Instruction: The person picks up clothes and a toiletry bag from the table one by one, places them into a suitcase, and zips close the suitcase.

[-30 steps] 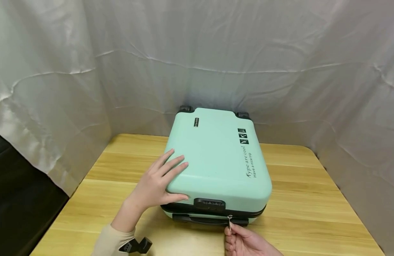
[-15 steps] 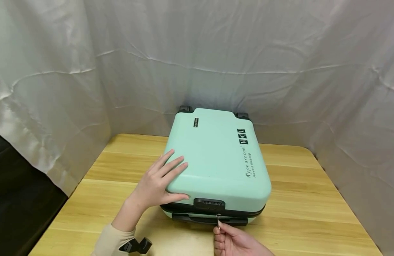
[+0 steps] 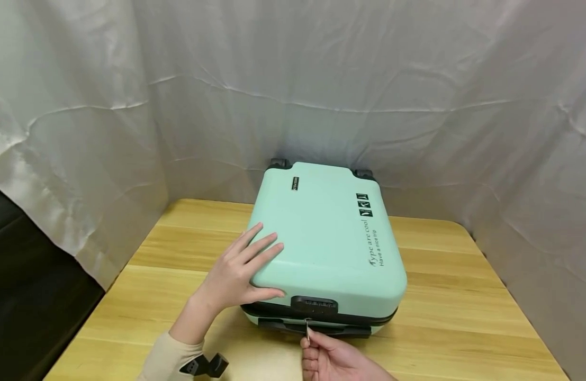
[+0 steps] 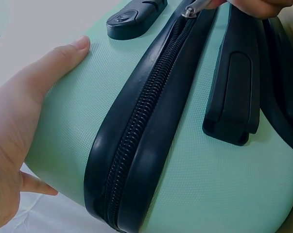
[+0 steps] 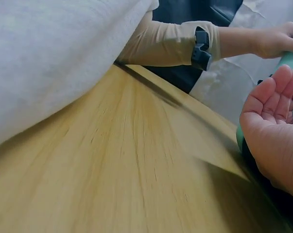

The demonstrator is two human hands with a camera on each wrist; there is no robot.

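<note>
A mint-green hard suitcase (image 3: 326, 238) lies flat on the wooden table (image 3: 454, 317), its black zipper band (image 4: 136, 136) and carry handle (image 4: 233, 92) facing me. My left hand (image 3: 240, 270) rests flat on the lid's near left corner, fingers straight, thumb along the front edge near the black combination lock (image 3: 314, 304). My right hand (image 3: 335, 357) pinches the metal zipper pull (image 3: 308, 329) just below the lock. In the left wrist view the pull (image 4: 192, 8) sits at the top of the zip line. In the right wrist view only my right hand (image 5: 275, 121) and the palm show.
White cloth (image 3: 321, 79) hangs close behind and around the table. The suitcase wheels (image 3: 278, 163) touch the back cloth. A dark gap (image 3: 26, 296) lies off the table's left edge. Bare wood shows on both sides of the case.
My right hand has drawn the zipper pull leftward along the front edge, from right of the lock to just below it. The left hand has stayed on the lid.
</note>
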